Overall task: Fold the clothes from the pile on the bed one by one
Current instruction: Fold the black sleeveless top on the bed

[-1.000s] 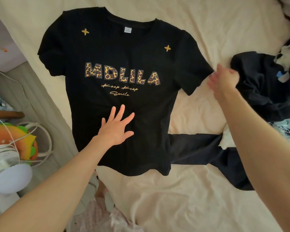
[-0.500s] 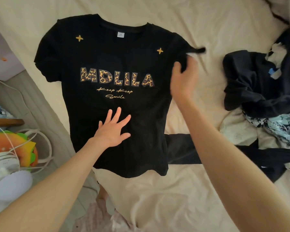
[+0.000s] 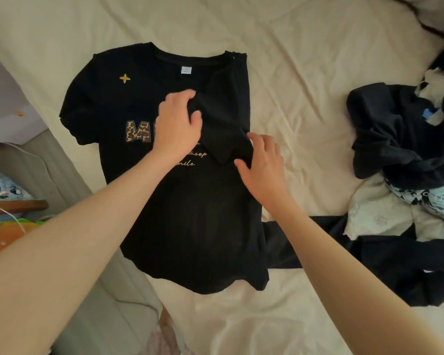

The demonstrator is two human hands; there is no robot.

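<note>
A black T-shirt (image 3: 190,226) with a leopard-print logo lies face up on the cream bed sheet (image 3: 292,85). Its right side and sleeve (image 3: 223,124) are folded inward over the chest and cover most of the logo. My left hand (image 3: 177,124) holds the folded sleeve, the cloth running between thumb and curled fingers. Beside the fold's lower corner, my right hand (image 3: 264,165) lies on the shirt with fingers spread and fairly straight. The pile of clothes (image 3: 408,139) sits at the right of the bed.
A dark garment (image 3: 382,265) stretches across the sheet from under the shirt's right side toward the pile. The bed's edge (image 3: 69,190) runs diagonally at the left. Below it are an orange toy (image 3: 8,237), a white cable and a wooden shelf.
My right hand carried the shirt's right sleeve inward across the chest and now rests lower on the fold. My left hand moved up from the belly to the folded sleeve.
</note>
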